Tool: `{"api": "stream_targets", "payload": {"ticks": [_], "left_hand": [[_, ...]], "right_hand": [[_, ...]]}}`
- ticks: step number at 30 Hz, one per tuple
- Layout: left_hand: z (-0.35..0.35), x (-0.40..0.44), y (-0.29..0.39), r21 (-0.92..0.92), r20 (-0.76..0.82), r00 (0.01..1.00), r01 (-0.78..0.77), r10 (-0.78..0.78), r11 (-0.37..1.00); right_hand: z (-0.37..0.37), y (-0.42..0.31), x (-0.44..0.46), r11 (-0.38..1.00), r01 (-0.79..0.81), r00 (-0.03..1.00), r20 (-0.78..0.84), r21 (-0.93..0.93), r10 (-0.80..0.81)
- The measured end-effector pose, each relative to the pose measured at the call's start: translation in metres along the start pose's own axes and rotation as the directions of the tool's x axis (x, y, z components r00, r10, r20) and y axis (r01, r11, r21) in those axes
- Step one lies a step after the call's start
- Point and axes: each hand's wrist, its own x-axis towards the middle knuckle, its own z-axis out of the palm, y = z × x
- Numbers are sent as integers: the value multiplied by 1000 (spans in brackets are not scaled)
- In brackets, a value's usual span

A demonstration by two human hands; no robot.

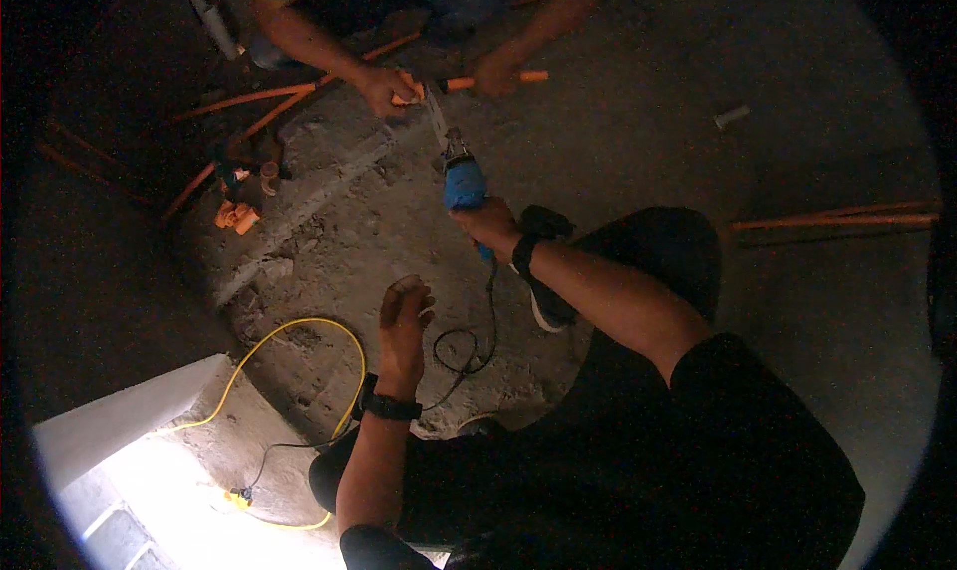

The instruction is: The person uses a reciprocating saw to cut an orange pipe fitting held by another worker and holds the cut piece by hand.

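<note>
My right hand (488, 223) is wrapped around the handle of a blue pipe welding iron (465, 183). Its flat metal heating plate (436, 115) points away from me, towards another person. That person's left-side hand (387, 93) holds an orange fitting (407, 89) against one side of the plate. Their other hand (493, 75) grips a short orange pipe (533, 77) on the opposite side. My left hand (406, 309) hovers above the dusty floor, fingers loosely bent and apart, with nothing visible in it. A black cord (490, 311) trails from the iron's handle and loops on the floor.
Loose orange fittings (237, 217) lie at the left, near long orange pipes (264, 122). More orange pipes (837, 219) lie along the right. A yellow cable (304, 321) curves by a white block (130, 411). A small white pipe piece (732, 118) rests at upper right.
</note>
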Motion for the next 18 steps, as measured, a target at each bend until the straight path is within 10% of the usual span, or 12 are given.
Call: {"api": "stream_targets", "payload": {"ticks": [3,6,12,18], "left_hand": [[0,1,1,-12,-4,1000,8,-9,1000],[-2,1,-2,17,4,1000,-9,9,1000],[-2,1,-3,77,16,998,-62,61,995],[1,-1,-1,-13,-6,1000,-6,6,1000]], "right_hand": [[-7,-22,-18,955,-242,970,38,170,239],[-3,-8,-9,997,-60,997,35,-44,62],[-4,-14,-16,954,-138,990,62,266,126],[-4,-16,-12,986,-127,989,87,106,118]]}}
